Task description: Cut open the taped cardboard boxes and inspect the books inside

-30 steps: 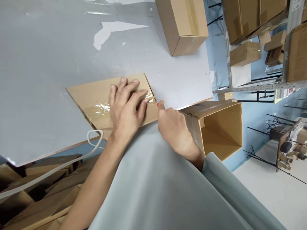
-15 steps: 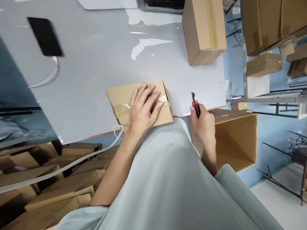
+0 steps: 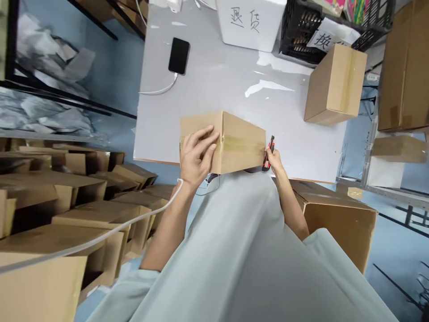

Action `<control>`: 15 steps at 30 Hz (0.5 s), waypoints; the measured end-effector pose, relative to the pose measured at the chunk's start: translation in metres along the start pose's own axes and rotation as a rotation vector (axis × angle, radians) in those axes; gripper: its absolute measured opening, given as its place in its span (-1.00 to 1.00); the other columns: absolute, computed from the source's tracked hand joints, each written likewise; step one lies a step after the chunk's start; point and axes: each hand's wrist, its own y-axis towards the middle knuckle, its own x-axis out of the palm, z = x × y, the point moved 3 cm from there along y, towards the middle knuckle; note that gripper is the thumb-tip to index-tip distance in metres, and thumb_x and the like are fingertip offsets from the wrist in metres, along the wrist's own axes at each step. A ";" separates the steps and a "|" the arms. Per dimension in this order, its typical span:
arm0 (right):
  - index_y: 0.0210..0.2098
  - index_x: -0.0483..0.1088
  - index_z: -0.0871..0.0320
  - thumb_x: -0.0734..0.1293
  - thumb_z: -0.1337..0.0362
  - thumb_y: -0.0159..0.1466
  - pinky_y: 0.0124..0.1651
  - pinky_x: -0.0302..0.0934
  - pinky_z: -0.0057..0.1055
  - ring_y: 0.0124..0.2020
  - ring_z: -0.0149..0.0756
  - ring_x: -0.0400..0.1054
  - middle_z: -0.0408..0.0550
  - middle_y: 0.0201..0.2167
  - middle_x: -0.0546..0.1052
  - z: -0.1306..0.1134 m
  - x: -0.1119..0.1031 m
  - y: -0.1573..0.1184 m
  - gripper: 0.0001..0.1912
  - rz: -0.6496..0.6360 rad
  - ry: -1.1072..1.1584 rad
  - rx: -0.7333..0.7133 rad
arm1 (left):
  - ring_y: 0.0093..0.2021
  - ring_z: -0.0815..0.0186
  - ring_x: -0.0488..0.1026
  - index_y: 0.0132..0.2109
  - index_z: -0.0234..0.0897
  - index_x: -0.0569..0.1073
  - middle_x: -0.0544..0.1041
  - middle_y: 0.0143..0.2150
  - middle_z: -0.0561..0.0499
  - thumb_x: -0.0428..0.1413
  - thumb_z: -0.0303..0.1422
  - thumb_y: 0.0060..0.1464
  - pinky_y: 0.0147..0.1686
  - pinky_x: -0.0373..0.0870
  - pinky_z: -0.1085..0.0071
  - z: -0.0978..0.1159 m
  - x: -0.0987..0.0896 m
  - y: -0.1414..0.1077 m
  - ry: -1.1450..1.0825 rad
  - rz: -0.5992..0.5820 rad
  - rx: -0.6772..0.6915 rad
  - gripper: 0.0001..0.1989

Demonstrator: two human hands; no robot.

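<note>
A taped cardboard box (image 3: 243, 143) rests at the front edge of the grey table (image 3: 208, 85), tilted so that its taped long side shows. My left hand (image 3: 197, 154) lies on the box's left end, fingers spread and the thumb apart. At the box's right end, my right hand (image 3: 274, 160) grips a red and black box cutter (image 3: 268, 156), whose tip points away from me. The right hand's fingers are partly hidden behind the cutter and the box.
A phone (image 3: 179, 56) on a white cable lies at the back left. Behind are a white bin (image 3: 251, 24) and a black crate (image 3: 301, 40). Another box (image 3: 335, 89) stands at the right. Open cartons (image 3: 338, 223) flank me below the table.
The box has been turned so its long taped side shows. My right hand has come in with the cutter to the box's right end. The view has shifted left, showing more bins.
</note>
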 end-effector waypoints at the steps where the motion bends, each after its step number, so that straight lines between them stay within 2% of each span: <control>1: -0.35 0.37 0.06 0.33 0.01 0.56 -0.15 0.22 -0.45 -0.30 -0.32 0.35 -0.23 -0.45 0.49 -0.006 -0.006 -0.004 -0.61 0.027 -0.039 -0.032 | 0.47 -0.04 0.52 0.40 0.03 0.64 0.60 0.44 -0.16 0.02 -0.02 0.65 0.55 0.41 -0.19 -0.002 -0.004 -0.004 0.010 0.028 -0.019 -0.55; 3: -0.31 0.39 0.08 0.28 -0.02 0.58 -0.14 0.23 -0.42 -0.25 -0.25 0.42 -0.12 -0.37 0.57 -0.018 -0.028 -0.015 -0.60 0.106 -0.138 -0.089 | 0.43 -0.01 0.55 0.43 0.00 0.63 0.61 0.39 -0.17 -0.01 -0.03 0.66 0.54 0.43 -0.12 -0.010 -0.007 -0.010 0.008 0.068 -0.049 -0.53; 5: -0.25 0.44 0.09 0.23 -0.05 0.60 -0.11 0.26 -0.37 -0.18 -0.15 0.50 0.02 -0.26 0.66 -0.032 -0.056 -0.028 -0.58 0.211 -0.285 -0.131 | 0.44 0.01 0.54 0.42 -0.04 0.63 0.62 0.37 -0.18 -0.04 0.02 0.66 0.53 0.45 -0.07 -0.023 0.001 -0.014 -0.025 0.074 -0.084 -0.48; 9: -0.09 0.55 0.17 0.20 -0.02 0.64 0.00 0.31 -0.24 -0.02 0.07 0.60 0.33 -0.04 0.74 -0.064 -0.101 -0.045 -0.55 0.361 -0.618 -0.159 | 0.35 -0.01 0.61 0.41 -0.15 0.63 0.62 0.36 -0.25 -0.02 0.25 0.57 0.35 0.64 -0.01 -0.054 0.046 -0.022 -0.206 0.008 -0.234 -0.29; 12: -0.01 0.59 0.24 0.21 0.04 0.66 0.07 0.33 -0.19 0.06 0.16 0.63 0.44 0.03 0.74 -0.083 -0.110 -0.042 -0.56 0.395 -0.756 -0.117 | 0.25 0.00 0.66 0.40 -0.20 0.63 0.61 0.36 -0.28 0.06 0.35 0.46 0.22 0.71 0.03 -0.068 0.082 -0.029 -0.358 -0.022 -0.317 -0.19; 15: 0.02 0.61 0.28 0.23 0.07 0.67 0.10 0.34 -0.20 0.10 0.17 0.64 0.48 0.07 0.73 -0.092 -0.105 -0.032 -0.56 0.354 -0.844 -0.051 | 0.21 0.02 0.67 0.43 -0.17 0.60 0.58 0.36 -0.25 0.17 0.32 0.40 0.21 0.72 0.04 -0.076 0.101 -0.032 -0.404 -0.021 -0.324 -0.20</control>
